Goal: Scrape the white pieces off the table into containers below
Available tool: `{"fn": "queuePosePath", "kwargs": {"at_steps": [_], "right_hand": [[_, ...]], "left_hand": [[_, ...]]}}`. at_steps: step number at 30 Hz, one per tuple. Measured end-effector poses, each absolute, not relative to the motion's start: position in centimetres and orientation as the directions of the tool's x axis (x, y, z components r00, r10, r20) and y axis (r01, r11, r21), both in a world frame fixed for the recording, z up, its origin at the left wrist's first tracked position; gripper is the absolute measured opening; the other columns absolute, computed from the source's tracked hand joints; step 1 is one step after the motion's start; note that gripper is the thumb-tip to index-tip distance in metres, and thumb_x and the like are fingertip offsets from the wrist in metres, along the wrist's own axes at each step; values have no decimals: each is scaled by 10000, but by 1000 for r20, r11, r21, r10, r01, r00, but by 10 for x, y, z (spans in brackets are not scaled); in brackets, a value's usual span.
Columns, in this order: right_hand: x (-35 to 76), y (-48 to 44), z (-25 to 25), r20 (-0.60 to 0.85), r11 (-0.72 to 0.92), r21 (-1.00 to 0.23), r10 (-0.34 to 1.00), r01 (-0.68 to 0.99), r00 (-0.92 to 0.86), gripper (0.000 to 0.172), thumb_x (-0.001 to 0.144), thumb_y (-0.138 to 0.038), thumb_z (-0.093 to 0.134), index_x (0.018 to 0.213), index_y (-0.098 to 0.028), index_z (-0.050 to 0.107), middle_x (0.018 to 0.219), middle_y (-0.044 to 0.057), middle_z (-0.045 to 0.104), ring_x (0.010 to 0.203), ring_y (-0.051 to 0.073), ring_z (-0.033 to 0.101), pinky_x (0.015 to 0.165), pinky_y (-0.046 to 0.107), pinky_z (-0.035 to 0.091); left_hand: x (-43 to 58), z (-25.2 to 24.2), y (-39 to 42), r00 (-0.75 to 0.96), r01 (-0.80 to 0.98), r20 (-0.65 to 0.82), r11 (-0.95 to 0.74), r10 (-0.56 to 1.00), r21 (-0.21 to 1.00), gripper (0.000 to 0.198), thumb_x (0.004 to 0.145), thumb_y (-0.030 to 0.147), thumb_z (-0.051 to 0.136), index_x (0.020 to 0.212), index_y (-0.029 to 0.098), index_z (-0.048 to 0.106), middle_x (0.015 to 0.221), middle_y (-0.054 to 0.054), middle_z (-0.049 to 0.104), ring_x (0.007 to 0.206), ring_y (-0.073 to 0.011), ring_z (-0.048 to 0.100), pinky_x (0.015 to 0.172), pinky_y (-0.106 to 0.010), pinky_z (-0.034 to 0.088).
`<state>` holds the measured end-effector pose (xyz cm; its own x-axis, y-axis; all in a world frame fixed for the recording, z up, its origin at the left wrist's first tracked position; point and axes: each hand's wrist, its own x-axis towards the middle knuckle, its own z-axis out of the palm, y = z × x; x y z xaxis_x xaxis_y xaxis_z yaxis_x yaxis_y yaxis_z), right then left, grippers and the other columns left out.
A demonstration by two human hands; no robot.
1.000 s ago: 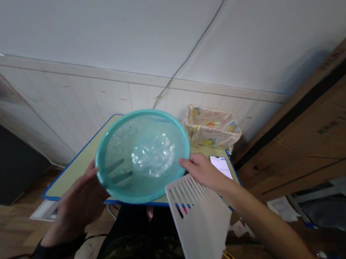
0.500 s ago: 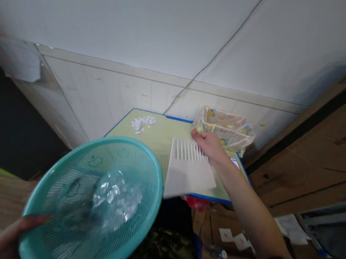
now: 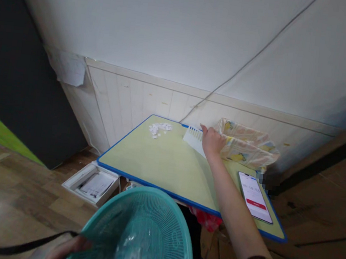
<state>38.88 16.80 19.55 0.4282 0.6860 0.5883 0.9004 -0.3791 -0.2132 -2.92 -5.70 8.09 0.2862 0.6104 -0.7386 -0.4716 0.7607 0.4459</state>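
My left hand (image 3: 65, 250) grips the rim of a teal plastic colander basket (image 3: 176, 226) at the bottom of the view; clear plastic pieces (image 3: 139, 247) lie inside it, partly cut off by the frame. Over the back right of the table, my right hand (image 3: 213, 142) is closed on a flat white slotted plastic tray (image 3: 194, 139), tilted beside a fabric-lined basket (image 3: 246, 151). That lining has a yellow and pink print. To the left of the tray lies a small heap of white pieces (image 3: 159, 128) on the tabletop.
The pale yellow table (image 3: 162, 166) with a blue edge stands against the wall. A phone (image 3: 255, 197) lies at its right side. On the floor to the left is an open white box (image 3: 93, 183) with papers. Brown cartons (image 3: 334, 199) stand at the right.
The teal basket has moved down, away from the tabletop. My right hand has carried the white tray toward the back of the table. The view has shifted, showing the phone and floor box.
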Motion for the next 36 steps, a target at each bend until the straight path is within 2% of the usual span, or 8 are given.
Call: {"fn": "queuePosePath", "kwargs": {"at_steps": [4,8,13,15,20,29,33,36], "right_hand": [[385,163,188,552,-322,-134,761,937,341,559,988,-555,299,1055,-132,658,918,203,718,862,273,673,744,334,413],[390,157,188,489,-221,-103,838,970,243,419,949,-493,445,1176,-183,612,940,158,726,886,287,667,754,346,421],[405,159,188,444,-103,-237,873,966,201,326,855,-341,562,1150,-230,645,969,82,738,893,250,667,748,316,442],[409,163,184,443,-45,-331,875,943,197,292,856,-389,569,1066,-229,693,969,60,743,895,224,664,754,296,447],[407,172,167,438,135,-514,890,847,125,371,862,-521,578,998,-226,758,973,40,760,895,190,670,780,270,453],[397,183,144,465,248,-513,885,822,23,271,870,-430,622,1031,-264,765,1007,22,766,907,205,697,782,280,469],[386,186,139,491,298,-525,871,797,-2,270,880,-442,615,1049,-288,759,1056,5,756,941,208,698,791,279,474],[381,187,137,507,342,-542,861,768,-26,282,889,-443,606,1063,-274,751,1059,2,755,953,199,699,789,266,483]], "left_hand": [[-19,76,-56,238,-438,-773,775,588,455,754,594,231,811,1323,159,630,872,-100,805,905,-429,724,743,-479,586],[-17,72,-50,311,-378,-780,824,543,422,586,645,232,782,1199,60,696,840,-149,799,825,-413,738,719,-450,576],[-26,70,-47,342,-399,-782,834,520,380,671,611,139,756,1273,83,658,829,-118,803,914,-406,728,765,-432,570],[-28,70,-46,330,-410,-789,832,518,375,706,609,124,740,1306,84,633,832,-116,803,941,-403,723,782,-432,568],[-14,66,-46,355,-426,-751,812,556,399,702,629,86,697,1326,104,615,887,-109,804,934,-395,727,822,-460,560],[24,9,-41,228,-494,-729,722,646,485,656,650,141,691,1288,12,616,846,-164,796,879,-404,734,791,-488,574],[49,-10,-37,273,-577,-667,672,694,463,646,694,182,665,1316,26,592,979,-192,782,924,-407,721,830,-525,553],[67,-19,-35,202,-598,-654,620,729,507,581,667,147,654,1240,51,649,924,-159,793,893,-391,727,818,-502,559]]}}
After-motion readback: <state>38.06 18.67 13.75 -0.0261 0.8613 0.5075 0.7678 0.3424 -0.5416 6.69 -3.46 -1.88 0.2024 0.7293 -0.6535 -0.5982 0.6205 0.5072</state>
